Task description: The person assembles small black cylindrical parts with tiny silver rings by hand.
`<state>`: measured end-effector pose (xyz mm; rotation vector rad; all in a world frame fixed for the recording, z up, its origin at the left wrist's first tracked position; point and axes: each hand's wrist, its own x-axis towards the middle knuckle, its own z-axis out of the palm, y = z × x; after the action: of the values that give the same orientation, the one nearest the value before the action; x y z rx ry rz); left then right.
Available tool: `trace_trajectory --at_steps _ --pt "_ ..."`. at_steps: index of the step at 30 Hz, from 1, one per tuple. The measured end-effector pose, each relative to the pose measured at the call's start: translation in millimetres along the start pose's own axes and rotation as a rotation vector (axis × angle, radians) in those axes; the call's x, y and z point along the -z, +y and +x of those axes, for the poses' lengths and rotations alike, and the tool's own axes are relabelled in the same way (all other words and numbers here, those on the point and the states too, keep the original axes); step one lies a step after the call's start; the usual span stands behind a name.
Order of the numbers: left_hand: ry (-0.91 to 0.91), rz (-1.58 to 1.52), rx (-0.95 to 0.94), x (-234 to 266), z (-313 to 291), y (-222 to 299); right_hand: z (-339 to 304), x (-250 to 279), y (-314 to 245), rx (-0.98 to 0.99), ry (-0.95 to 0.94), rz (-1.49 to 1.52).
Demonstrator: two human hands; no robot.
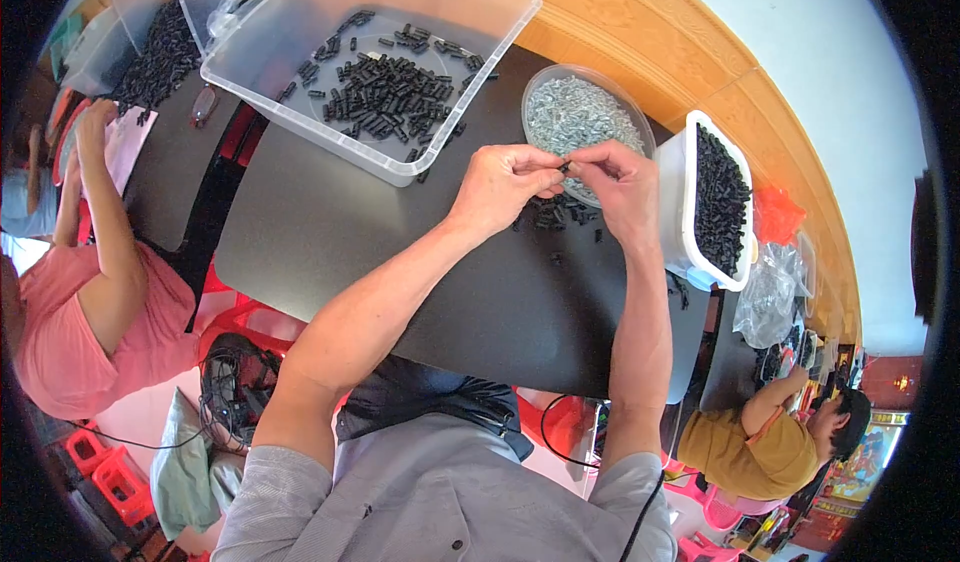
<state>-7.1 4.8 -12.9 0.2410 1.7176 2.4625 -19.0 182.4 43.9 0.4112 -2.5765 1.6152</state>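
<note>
My left hand [507, 186] and my right hand [622, 188] meet above the dark table, thumbs and fingers pinched together. Between the fingertips shows a small black piece [565, 168], too small to make out fully. Just beyond the hands stands a round clear tub [527, 112] of small silvery metal parts [583, 110]. Loose black plastic pieces [560, 214] lie on the table under and beside the hands. To the right of my right hand is a white bin [677, 207] heaped with small black parts [720, 202].
A large clear bin [405, 169] at far left holds short black cylinders [390, 92]. A person in pink [110, 302] sits at left by another bin; a person in mustard [750, 452] works at right. Plastic bags [770, 297] lie beyond the white bin.
</note>
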Motion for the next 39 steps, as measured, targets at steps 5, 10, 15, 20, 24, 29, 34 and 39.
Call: trace_trajectory --at_steps 5,10,15,20,24,29,34,39 --pt "0.033 0.032 -0.027 -1.6 -1.5 -4.1 -0.8 -0.5 -3.9 -0.03 -0.01 -0.009" --pt "0.01 0.198 -0.151 -2.3 -6.3 12.9 0.1 2.8 -16.4 -0.084 -0.023 0.003" --pt "-0.066 0.485 -0.433 -1.0 -6.8 9.6 2.5 7.4 -7.6 -0.098 -0.122 0.115" --pt "-0.099 0.558 -0.419 0.4 -6.3 8.8 2.4 8.0 -7.0 -0.115 -0.125 0.134" --pt "-0.096 0.661 -0.418 1.0 -6.2 10.8 2.6 8.2 -7.4 -0.136 -0.176 0.198" --pt "-0.068 0.675 -0.634 6.1 -4.0 13.1 2.1 12.5 -13.9 -0.168 -0.219 0.242" --pt "-0.034 0.701 -0.647 7.1 -3.9 10.1 2.6 17.9 -12.4 -0.279 -0.317 0.167" --pt "-0.031 0.697 -0.648 7.1 -3.5 10.2 2.1 13.9 -7.4 -0.294 -0.361 0.133"
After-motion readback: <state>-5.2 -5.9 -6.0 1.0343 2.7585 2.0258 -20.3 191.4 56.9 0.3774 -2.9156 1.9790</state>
